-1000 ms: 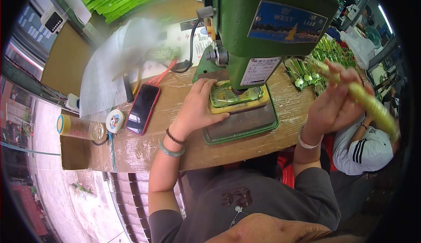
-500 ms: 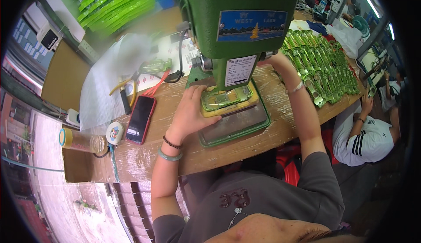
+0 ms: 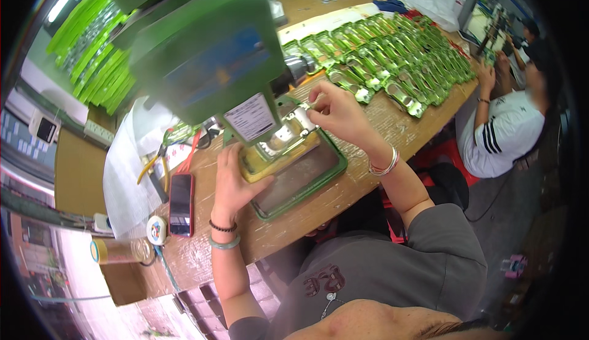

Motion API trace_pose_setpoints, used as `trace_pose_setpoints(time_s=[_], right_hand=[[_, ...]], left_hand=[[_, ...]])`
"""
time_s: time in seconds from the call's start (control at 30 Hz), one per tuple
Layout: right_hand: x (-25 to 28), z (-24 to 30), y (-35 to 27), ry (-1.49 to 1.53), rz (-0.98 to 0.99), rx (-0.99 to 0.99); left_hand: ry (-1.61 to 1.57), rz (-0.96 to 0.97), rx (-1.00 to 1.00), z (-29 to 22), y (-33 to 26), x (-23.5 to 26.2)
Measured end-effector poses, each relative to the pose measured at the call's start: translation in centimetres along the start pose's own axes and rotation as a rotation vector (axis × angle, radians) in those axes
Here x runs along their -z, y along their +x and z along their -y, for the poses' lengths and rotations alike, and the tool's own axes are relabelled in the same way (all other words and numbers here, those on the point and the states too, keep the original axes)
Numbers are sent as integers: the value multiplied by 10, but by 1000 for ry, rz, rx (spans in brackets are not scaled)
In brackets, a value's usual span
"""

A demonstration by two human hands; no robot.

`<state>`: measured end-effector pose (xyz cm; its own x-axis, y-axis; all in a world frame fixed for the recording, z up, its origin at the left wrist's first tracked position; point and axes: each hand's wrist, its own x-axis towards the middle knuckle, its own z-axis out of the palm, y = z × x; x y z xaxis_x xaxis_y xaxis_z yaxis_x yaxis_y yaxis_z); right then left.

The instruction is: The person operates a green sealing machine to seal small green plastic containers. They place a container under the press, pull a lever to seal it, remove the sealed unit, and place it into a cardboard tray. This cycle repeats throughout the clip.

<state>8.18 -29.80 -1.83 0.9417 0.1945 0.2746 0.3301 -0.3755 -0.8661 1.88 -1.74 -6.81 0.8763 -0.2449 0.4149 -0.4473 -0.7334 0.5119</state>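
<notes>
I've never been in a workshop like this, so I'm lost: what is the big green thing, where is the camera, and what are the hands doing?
The camera sits on the worker's head and looks down, so the forearms come in from below and straight edges look bent. The big green machine is a bench press standing on a wooden table. The left hand rests on a yellowish block on the machine's base plate. The right hand pinches a small shiny metal part at the press. To the right lie rows of green and metal pieces. To the left lie a dark phone, yellow-handled pliers and a tape roll. Another person in a white striped shirt sits at the right.
</notes>
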Motion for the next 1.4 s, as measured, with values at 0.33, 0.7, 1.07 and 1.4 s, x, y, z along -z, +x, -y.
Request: trace_pose_setpoints(time_s=[0.33, 0.7, 1.07, 1.4], right_hand=[[151, -122, -97, 122, -337, -389], [129, -173, -94, -1235, -357, 263], [107, -191, -50, -997, -364, 343], [79, -126, -59, -707, -537, 516]], left_hand=[[20, 26, -19, -1, 4, -4], [188, -388, -86, -56, -70, 12], [969, -1362, 1391, -64, -556, -20], [423, -1115, 2570, -136, -849, -99]])
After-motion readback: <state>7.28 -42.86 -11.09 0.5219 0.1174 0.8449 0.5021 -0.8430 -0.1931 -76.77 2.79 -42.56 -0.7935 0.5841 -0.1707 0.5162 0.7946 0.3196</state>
